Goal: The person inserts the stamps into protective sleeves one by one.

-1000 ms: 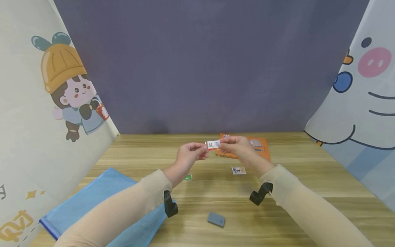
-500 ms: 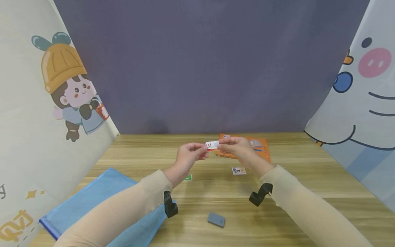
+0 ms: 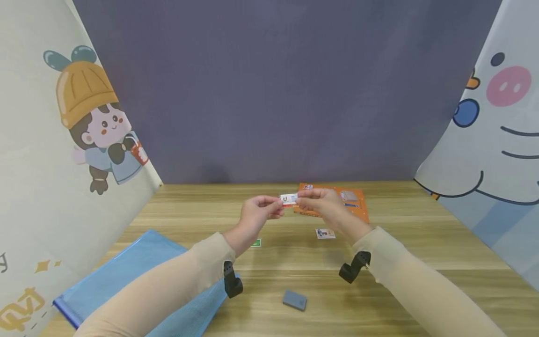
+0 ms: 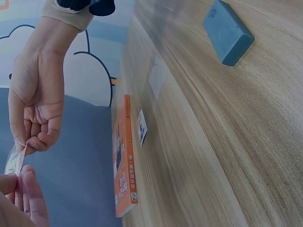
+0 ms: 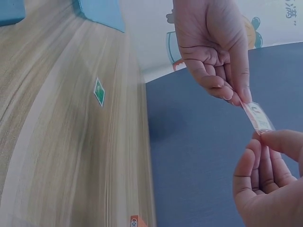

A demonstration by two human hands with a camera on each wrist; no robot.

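Observation:
A small clear plastic packet (image 3: 288,199) with a white-and-red printed face is held up between the two hands above the table. My left hand (image 3: 258,211) pinches its left end between thumb and fingers. The right hand (image 3: 327,206) pinches the other end. In the right wrist view the packet (image 5: 258,117) shows a U-shaped mark and shiny, transparent edges. Below the hands, a white card (image 3: 325,233) with a small picture lies on the table. A green card (image 3: 256,243) is partly hidden behind the left forearm.
An orange book (image 3: 358,200) lies at the back, partly behind the right hand. A blue-grey block (image 3: 294,300) rests near the front middle of the wooden table (image 3: 404,299). A blue mesh pouch (image 3: 151,257) lies at the left, partly beneath the left arm.
The packet has shifted slightly left and its face has tilted a little. The right fingertips have come slightly closer to the left ones. Both hands keep their grip.

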